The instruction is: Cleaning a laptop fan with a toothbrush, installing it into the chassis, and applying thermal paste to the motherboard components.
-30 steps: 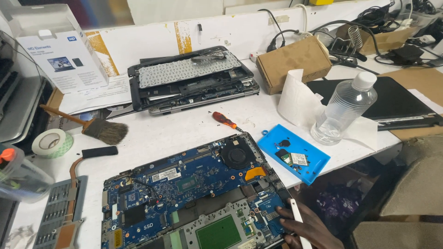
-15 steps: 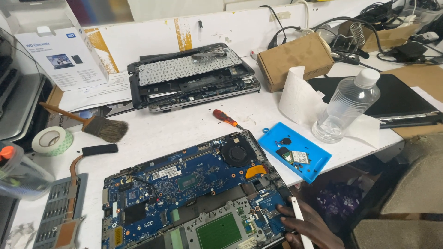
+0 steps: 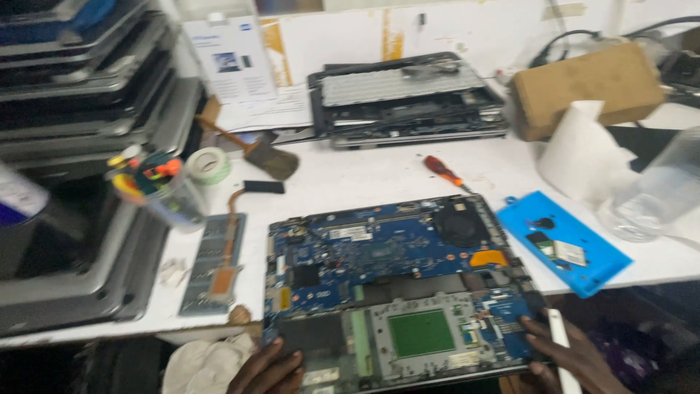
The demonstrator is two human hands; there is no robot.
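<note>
An opened laptop base with a blue motherboard [image 3: 379,255], a black fan and a green touchpad board lies in front of me on the white table. My left hand [image 3: 271,369] rests on its near left corner, fingers on the edge. At the near right corner my right hand [image 3: 572,357] touches the base and holds a thin white tool [image 3: 560,343] between its fingers.
A red-handled screwdriver [image 3: 443,172], a blue mat [image 3: 563,241] with small parts, a plastic bottle [image 3: 660,197], white paper roll [image 3: 583,157], cardboard box [image 3: 583,87], second dismantled laptop [image 3: 405,98], brush [image 3: 255,152], tape roll [image 3: 208,165], heatsink [image 3: 215,263], tool cup [image 3: 157,190], stacked laptops [image 3: 73,146] at left.
The camera has swung left, so the stacked laptops and tool cup now show. My left hand has come into view on the laptop's near left corner; my right hand stays at the right corner.
</note>
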